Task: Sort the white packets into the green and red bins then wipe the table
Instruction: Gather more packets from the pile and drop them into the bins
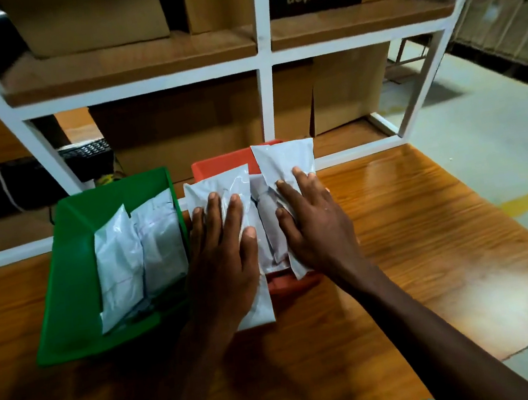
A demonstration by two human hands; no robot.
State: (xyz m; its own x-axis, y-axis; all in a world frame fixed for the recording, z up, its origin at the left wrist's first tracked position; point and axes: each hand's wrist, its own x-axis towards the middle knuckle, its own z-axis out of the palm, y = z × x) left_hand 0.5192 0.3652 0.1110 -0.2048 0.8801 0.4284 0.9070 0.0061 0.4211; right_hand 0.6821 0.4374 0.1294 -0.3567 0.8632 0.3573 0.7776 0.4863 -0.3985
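A green bin (pixel 65 279) stands on the wooden table at the left with white packets (pixel 138 250) lying inside it. Right beside it is a red bin (pixel 218 167), nearly covered by several white packets. My left hand (pixel 221 255) lies flat, fingers spread, on the leftmost packet (pixel 217 185), which overhangs the bin's near edge. My right hand (pixel 312 223) presses flat on the rightmost packet (pixel 281 160), which sticks out past the bin's far edge. A third packet (pixel 267 219) shows between the hands. Neither hand grips anything.
The wooden table (pixel 429 245) extends to the right and toward me. A white-framed shelf (pixel 263 65) holding cardboard boxes (pixel 185 126) rises directly behind the bins. The table's right edge drops to a grey floor (pixel 499 135).
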